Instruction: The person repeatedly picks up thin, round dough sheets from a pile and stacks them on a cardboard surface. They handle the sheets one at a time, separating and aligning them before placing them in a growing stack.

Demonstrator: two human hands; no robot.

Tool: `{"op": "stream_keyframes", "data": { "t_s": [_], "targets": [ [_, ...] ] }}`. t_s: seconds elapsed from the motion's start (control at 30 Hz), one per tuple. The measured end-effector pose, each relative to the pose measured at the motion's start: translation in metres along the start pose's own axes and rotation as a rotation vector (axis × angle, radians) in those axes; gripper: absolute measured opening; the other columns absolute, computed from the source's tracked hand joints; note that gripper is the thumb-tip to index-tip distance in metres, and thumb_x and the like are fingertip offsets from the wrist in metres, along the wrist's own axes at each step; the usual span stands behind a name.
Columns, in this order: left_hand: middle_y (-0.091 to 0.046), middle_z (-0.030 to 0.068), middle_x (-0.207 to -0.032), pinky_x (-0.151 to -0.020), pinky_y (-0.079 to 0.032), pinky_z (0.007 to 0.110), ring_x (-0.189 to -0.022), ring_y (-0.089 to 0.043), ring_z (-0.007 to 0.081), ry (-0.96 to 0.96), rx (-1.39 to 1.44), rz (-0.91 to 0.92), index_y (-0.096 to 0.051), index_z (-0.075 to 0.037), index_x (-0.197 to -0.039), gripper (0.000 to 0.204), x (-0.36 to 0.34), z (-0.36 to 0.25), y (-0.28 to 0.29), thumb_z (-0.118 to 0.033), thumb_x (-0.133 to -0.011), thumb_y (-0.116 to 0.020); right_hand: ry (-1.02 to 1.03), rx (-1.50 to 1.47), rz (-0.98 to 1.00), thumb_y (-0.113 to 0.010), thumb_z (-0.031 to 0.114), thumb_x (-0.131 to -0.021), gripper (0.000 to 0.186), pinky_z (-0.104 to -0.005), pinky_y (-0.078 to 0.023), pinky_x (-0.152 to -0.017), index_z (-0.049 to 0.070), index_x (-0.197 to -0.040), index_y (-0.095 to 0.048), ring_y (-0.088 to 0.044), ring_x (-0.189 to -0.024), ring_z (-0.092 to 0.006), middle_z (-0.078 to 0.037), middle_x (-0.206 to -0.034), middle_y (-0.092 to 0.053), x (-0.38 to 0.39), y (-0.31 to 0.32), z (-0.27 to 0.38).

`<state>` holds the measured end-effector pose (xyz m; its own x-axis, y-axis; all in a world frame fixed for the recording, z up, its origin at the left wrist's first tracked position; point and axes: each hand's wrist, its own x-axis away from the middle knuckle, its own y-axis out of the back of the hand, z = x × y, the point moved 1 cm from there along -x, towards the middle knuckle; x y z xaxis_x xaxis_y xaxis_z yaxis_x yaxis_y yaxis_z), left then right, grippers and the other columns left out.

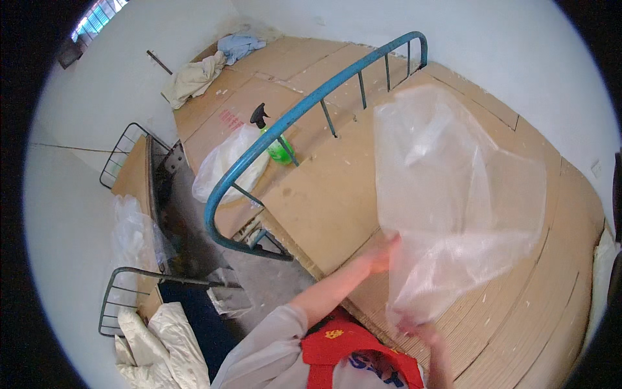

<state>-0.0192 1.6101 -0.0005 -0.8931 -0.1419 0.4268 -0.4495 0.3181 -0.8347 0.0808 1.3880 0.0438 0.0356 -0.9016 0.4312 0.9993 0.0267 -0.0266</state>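
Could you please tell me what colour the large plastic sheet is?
The plastic sheet is clear, with a whitish sheen; it shows best in the head view.

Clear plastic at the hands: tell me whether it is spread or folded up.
Spread, though creased: the clear plastic fans out broadly over the cardboard, beyond the left hand and right hand.

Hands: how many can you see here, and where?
2: the left hand at the left edge of the clear plastic sheet, and the right hand at its lower end.
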Motion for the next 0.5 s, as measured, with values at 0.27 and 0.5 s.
{"op": "stream_keyframes", "data": {
  "t_s": [0.27, 0.5],
  "targets": [
    [-0.058, 0.0049, -0.075, -0.067, -0.041, 0.032, -0.075, -0.053, 0.017, -0.274, -0.886, 0.237, -0.061, -0.004, -0.079, 0.02, -0.105, -0.027, -0.112, -0.023, -0.077, -0.058, 0.136, -0.52, -0.545, -0.053, -0.004, -0.075, 0.051, -0.0261, -0.048, -0.061, 0.004, -0.124, -0.043, -0.056, -0.068, -0.0139, -0.009, -0.095, -0.058, 0.02, -0.049, 0.026],
    [-0.05, 0.013, -0.115, -0.09, -0.035, 0.039, -0.106, -0.046, 0.0263, -1.343, -1.818, -0.586, -0.048, -0.006, -0.113, 0.034, -0.003, -0.38, -0.247, -0.023, -0.084, -0.046, 0.186, -0.45, -0.966, -0.048, 0.001, -0.08, 0.042, -0.026, -0.049, -0.061, 0.003, -0.122, -0.045, -0.056, -0.066, -0.0128, -0.01, -0.092, -0.06, 0.022, -0.036, 0.015]
  ]
}}
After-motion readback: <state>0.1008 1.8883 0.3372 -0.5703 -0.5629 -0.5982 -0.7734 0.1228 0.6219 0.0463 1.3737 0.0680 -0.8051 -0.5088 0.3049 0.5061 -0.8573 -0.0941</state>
